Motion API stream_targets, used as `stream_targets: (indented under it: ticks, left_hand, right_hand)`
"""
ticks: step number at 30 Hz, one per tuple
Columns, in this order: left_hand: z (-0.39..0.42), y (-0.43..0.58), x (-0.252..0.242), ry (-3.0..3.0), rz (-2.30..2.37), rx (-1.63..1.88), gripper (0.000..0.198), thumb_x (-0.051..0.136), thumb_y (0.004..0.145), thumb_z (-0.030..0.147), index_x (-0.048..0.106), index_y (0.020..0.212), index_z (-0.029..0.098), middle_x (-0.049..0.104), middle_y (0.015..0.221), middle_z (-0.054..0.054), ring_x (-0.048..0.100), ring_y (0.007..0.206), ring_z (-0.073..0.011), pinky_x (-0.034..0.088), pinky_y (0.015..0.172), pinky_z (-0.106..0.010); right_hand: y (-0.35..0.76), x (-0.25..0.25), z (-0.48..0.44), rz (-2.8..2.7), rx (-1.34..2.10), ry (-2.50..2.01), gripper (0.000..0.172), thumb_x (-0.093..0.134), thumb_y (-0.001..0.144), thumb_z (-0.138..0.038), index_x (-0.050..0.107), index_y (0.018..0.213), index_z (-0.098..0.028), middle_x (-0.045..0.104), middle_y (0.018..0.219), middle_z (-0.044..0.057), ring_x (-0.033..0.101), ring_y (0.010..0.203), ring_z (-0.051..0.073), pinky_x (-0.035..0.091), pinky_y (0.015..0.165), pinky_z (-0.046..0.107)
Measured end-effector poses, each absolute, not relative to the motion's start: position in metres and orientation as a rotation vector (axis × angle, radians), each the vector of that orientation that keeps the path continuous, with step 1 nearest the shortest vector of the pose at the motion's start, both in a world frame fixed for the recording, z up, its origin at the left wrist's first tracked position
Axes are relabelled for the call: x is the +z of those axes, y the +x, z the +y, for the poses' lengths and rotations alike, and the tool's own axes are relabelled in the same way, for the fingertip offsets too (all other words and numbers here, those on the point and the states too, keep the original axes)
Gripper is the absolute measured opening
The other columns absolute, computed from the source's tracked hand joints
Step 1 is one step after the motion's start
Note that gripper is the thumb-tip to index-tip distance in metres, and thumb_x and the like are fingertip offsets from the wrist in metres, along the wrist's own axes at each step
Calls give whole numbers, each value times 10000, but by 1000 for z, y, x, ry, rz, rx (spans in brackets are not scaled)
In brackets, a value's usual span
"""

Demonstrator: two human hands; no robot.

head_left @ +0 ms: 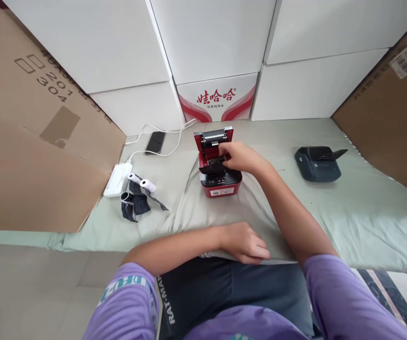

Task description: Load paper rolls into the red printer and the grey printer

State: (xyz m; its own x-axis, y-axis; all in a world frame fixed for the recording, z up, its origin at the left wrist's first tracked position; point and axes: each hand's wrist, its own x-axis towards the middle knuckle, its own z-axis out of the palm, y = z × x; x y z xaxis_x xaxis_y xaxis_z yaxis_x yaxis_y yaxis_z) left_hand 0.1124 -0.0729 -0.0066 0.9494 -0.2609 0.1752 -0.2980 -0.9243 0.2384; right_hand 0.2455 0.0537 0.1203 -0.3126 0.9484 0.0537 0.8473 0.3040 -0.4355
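Observation:
A red and black label printer stands on the cloth with its lid tipped up and back. My right hand reaches into the open printer from the right, its fingers closed around a black paper roll, mostly hidden by the fingers. A dark paper strip lies over the printer's front part. My left hand rests near the cloth's front edge with its fingers curled in, and nothing shows in it.
Several white-cored rolls with dark paper lie at the left beside a white power strip. Behind them are a white cable and a black phone. A dark small printer sits at the right. White boxes and cardboard wall the cloth.

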Motion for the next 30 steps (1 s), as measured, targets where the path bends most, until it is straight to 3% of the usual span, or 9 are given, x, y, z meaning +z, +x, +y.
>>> stream_targets:
  ticks: [6, 10, 14, 16, 22, 26, 30]
  left_hand:
    - [-73, 115, -5, 2803, -380, 170, 179, 579, 1020, 329, 631, 866, 253, 714, 875, -20, 689, 782, -149, 354, 530, -330]
    - [-73, 115, -3, 2800, -368, 116, 190, 569, 1026, 337, 635, 871, 249, 726, 905, -24, 695, 799, -152, 365, 541, -334]
    - [-73, 115, -2, 2811, -370, 82, 230, 523, 1046, 336, 636, 869, 243, 740, 935, -25, 703, 824, -148, 373, 552, -348]
    - [-73, 114, -3, 2813, -363, 96, 225, 530, 1044, 340, 635, 869, 245, 741, 936, -26, 703, 827, -151, 372, 552, -350]
    - [-73, 114, -7, 2797, -364, 153, 222, 549, 1036, 347, 634, 859, 244, 731, 910, -27, 693, 790, -149, 359, 542, -342]
    - [-73, 114, -5, 2801, -352, 118, 230, 535, 1040, 356, 648, 872, 248, 737, 925, -28, 687, 792, -151, 355, 539, -346]
    - [-73, 113, -3, 2814, -343, 84, 240, 518, 1048, 358, 647, 878, 247, 749, 949, -28, 697, 817, -159, 358, 543, -356]
  right_hand:
    - [239, 117, 61, -2268, 483, -1775, 46, 746, 800, -211, 783, 826, -219, 773, 900, 100, 683, 878, 285, 436, 724, 355]
    - [255, 127, 62, -2137, 457, -1512, 248, 673, 925, -401, 798, 1024, -211, 758, 911, 88, 669, 959, 297, 506, 852, 401]
    - [259, 130, 64, -1926, 158, -1392, 415, 507, 1040, -496, 692, 1308, -240, 712, 1178, 113, 593, 1204, 348, 486, 1026, 500]
    - [253, 130, 64, -1938, 140, -1360, 409, 472, 1059, -472, 672, 1331, -240, 689, 1243, 110, 566, 1247, 348, 463, 1062, 518]
    - [246, 138, 52, -2085, 395, -1426, 240, 587, 990, -373, 765, 1022, -215, 710, 1000, 98, 626, 1020, 298, 480, 918, 432]
    - [249, 135, 49, -2274, 623, -1494, 115, 687, 871, -262, 756, 957, -231, 691, 903, 73, 641, 921, 270, 477, 796, 372]
    - [259, 114, 61, -2262, 511, -1493, 369, 739, 798, -284, 714, 1165, -257, 669, 1148, 102, 631, 1095, 321, 531, 803, 381]
